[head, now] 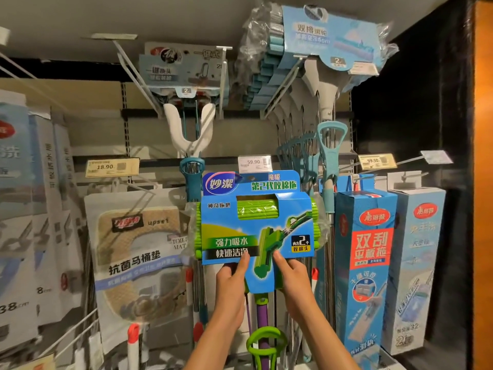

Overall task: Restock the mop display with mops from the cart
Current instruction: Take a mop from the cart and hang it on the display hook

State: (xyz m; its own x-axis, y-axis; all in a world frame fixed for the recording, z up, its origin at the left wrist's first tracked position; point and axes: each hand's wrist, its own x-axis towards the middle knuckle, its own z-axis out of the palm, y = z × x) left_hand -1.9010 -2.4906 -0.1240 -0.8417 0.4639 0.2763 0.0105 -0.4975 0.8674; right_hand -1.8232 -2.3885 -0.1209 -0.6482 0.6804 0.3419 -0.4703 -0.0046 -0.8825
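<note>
Green sponge mop in blue printed cardboard sleeve held up in front of the display, below the white 59.90 price tag. Purple pole with green pull handle hangs beneath. I judge it light but top-heavy and long; glossy card may slip, so best hold is low on the sleeve or at the pole. My left hand and right hand both pinch the sleeve's lower edge, fingers curled behind.
</note>
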